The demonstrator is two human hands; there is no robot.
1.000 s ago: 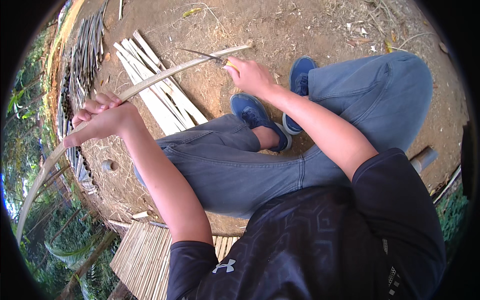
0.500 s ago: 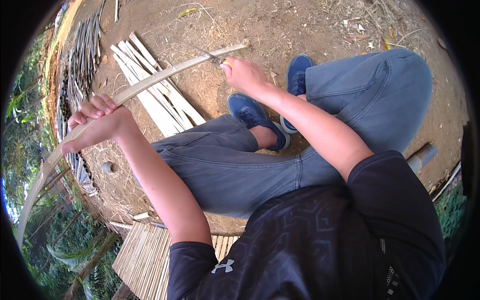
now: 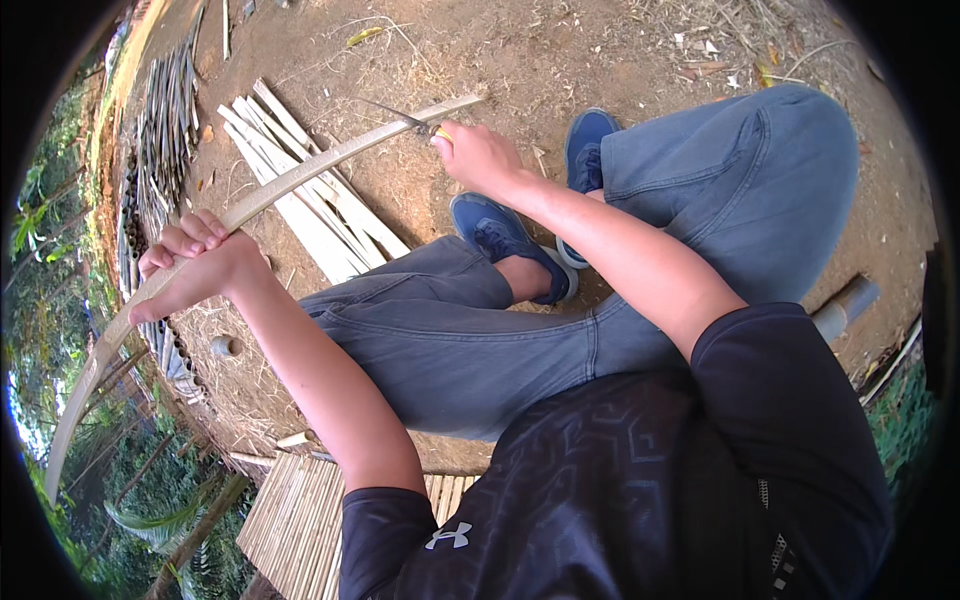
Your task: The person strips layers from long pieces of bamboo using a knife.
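Bamboo strip: a long pale strip (image 3: 300, 175) bends in an arc from the lower left edge of the view up toward the top centre, above the dirt ground (image 3: 560, 60).
Left hand: the left hand (image 3: 195, 265) is closed around the strip partway along it, fingers (image 3: 185, 235) curled over the top and pressed together, thumb hidden beneath.
Right hand: the right hand (image 3: 480, 155) is clenched on a knife handle near the strip's far end, fingers wrapped tight.
Knife: the thin dark blade of the knife (image 3: 400, 115) lies against the strip just beside the right hand, pointing left; whether it bites into the bamboo cannot be told.
Legs: grey trousers (image 3: 480, 330) and blue shoes (image 3: 510, 240), ankles crossed below the right forearm.
Ground pile: flat split slats (image 3: 300, 190) lie in a loose bundle under the strip, well apart from the hands.
Left edge: darker thin sticks (image 3: 160, 120) are stacked in a row.
Bottom: a woven bamboo mat (image 3: 300, 520) sits near the left elbow.
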